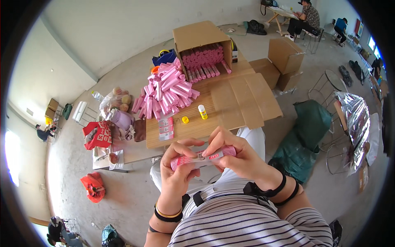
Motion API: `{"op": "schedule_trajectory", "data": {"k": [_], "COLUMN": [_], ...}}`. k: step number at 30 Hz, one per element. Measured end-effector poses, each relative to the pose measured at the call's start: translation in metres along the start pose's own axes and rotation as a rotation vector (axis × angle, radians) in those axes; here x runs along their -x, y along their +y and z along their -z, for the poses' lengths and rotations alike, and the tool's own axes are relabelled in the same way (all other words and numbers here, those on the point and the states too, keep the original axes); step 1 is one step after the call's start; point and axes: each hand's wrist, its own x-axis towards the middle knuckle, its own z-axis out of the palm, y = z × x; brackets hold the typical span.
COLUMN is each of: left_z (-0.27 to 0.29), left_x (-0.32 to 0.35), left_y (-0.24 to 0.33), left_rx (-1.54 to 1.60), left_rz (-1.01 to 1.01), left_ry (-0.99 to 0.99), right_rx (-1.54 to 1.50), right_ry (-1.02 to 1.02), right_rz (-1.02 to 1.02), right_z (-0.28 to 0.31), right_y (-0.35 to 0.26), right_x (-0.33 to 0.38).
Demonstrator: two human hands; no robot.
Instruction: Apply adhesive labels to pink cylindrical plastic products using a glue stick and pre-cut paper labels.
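Between my hands, above my lap, I hold a pink roll [185, 161] with a printed paper label [212, 157] around its middle. My left hand [177, 162] grips one end, and my right hand [230, 152] grips the other; the fingertips of both press on the label. Beyond them on the wooden table [197, 131] stands an uncapped yellow glue stick [202, 112], with its yellow cap [185, 120] to the left. Flat labels [166, 128] lie near the table's front left edge. Behind these is a heap of pink rolls [166, 88].
A cardboard box [201, 35] on its side holds stacked labelled rolls, its flap [247, 99] spread over the table. Left are a bag of fruit [117, 101] and a red bag [98, 135]. A green sack [304, 136] and stools [332, 78] stand right. Other people sit farther off.
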Motion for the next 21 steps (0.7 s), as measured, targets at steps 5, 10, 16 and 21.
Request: {"op": "schedule_trajectory", "data": {"k": [5,10,16,21], "left_z": [0.0027,0.0039,0.0036,0.0096], "left_x": [0.0021,0.0002,-0.0014,-0.0054], "left_y": [-0.0001,-0.0012,-0.0049,-0.0013], "left_rx": [-0.181,-0.2,-0.146,-0.095], "left_rz": [-0.164,-0.197,-0.238,-0.164], "left_ry": [-0.092,-0.114,-0.059,-0.082], "right_rx": [-0.165,-0.309,-0.353,-0.34], "right_ry": [0.03,0.074,0.08,0.067], "right_rz": [-0.083,-0.127,-0.155,-0.152], "right_z": [-0.002,-0.0047,-0.0079,-0.0079], "right_y": [-0.0025,-0.0001,0.0029,0.0048], "right_x": [0.0008,0.0009,-0.0029,-0.0067]}}
